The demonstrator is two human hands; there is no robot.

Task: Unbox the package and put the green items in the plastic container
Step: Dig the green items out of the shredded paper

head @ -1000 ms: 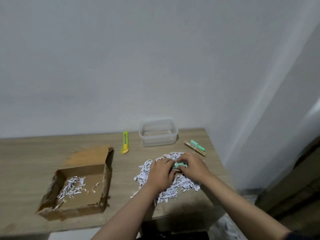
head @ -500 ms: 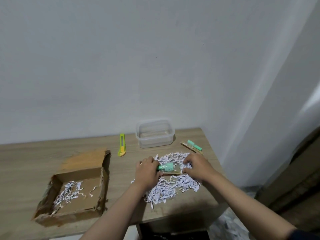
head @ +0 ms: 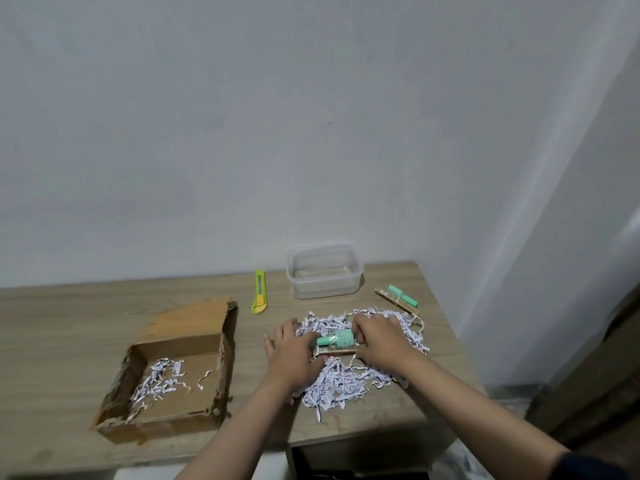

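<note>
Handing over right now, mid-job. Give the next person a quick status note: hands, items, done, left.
Left hand and right hand both rest on the shredded paper, at either end of a green bottle; the grip is unclear.
A second green bottle lies on the table right of the plastic container.
Done: cardboard box opened, filler tipped out.
Left: both green bottles into the container, which holds nothing yet.

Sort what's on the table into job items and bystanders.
Job: green bottle between left hand and right hand; second green bottle; plastic container; cardboard box.

Lying about: utility knife; shredded paper; brown stick.
</note>
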